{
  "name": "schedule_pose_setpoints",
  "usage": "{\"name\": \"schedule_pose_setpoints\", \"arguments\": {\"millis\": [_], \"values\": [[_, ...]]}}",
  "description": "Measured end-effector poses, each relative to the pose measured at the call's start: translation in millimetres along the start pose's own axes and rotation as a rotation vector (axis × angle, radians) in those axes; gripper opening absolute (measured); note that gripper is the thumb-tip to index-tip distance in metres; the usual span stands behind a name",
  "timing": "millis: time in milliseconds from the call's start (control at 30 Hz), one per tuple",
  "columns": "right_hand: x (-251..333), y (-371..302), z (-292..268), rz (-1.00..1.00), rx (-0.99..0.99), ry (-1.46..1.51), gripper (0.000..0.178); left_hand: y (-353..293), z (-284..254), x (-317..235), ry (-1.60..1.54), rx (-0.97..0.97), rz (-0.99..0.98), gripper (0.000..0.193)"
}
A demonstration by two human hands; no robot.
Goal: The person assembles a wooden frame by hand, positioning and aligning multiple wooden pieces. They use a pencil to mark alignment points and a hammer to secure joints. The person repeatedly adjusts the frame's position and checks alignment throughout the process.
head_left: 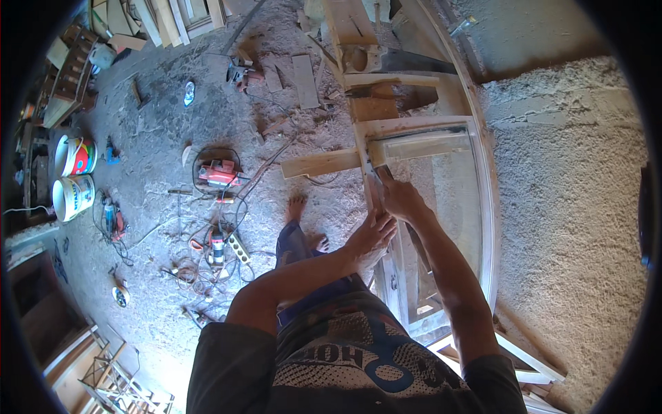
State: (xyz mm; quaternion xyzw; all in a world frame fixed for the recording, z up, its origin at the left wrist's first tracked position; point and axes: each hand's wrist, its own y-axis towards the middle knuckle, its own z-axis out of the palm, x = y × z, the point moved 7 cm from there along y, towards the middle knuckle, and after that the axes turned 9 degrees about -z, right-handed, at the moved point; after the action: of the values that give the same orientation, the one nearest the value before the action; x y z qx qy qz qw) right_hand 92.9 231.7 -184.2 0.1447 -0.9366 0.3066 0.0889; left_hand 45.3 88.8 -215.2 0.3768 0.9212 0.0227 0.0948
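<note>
The floor (pixel 158 138), grey and strewn with pale dust and scraps, spreads across the left side of the view. On the right is a large wooden frame (pixel 419 124), made of long stiles and crossing rails, its left edge directly in front of the person. A wooden board (pixel 321 163) lies crosswise at that left edge, jutting out over the floor. Two white buckets stand or lie near the floor's left edge: the upper bucket (pixel 81 157) has coloured printing, and the lower bucket (pixel 76 196) sits just beside it. Between them and the frame, a red power planer (pixel 219 172) rests on the floor with its black cord looped around it. The left hand (pixel 371 241) is laid on the frame's left stile with its fingers extended, just beside the right hand (pixel 401 198). The right hand is closed around a narrow dark tool (pixel 383 172), whose exact kind I cannot tell; its visible end is at the left stile, near the board. A pale multi-socket power strip (pixel 238 247) lies among cables below the planer.
</note>
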Motion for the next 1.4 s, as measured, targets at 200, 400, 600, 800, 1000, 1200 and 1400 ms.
{"name": "schedule_pose_setpoints", "arguments": {"millis": [200,400,600,800,1000,1200,1400], "values": [[-1,41,-20,-0.007,-0.061,0.017,0.058,2,-10,-2,-0.076,0.044,0.025,0.058],[-9,34,-13,0.039,-0.093,0.017,0.056,0,-12,-3,-0.075,0.032,0.009,0.058],[14,32,-93,-0.029,-0.397,0.226,0.053,-2,-21,4,-0.129,0.071,0.009,0.058],[-25,-60,-87,-0.102,-0.760,0.386,0.052,25,-27,46,-0.101,0.030,0.019,0.074],[-53,-139,-36,0.357,-0.560,0.711,0.054,67,-42,126,-0.013,0.165,0.019,0.077],[-53,-157,32,0.187,-0.581,0.469,0.054,103,-61,281,0.170,-0.281,-0.558,0.060],[-9,-160,51,0.270,-0.244,0.492,0.058,124,-76,246,-0.119,-0.286,-0.329,0.060]]}}
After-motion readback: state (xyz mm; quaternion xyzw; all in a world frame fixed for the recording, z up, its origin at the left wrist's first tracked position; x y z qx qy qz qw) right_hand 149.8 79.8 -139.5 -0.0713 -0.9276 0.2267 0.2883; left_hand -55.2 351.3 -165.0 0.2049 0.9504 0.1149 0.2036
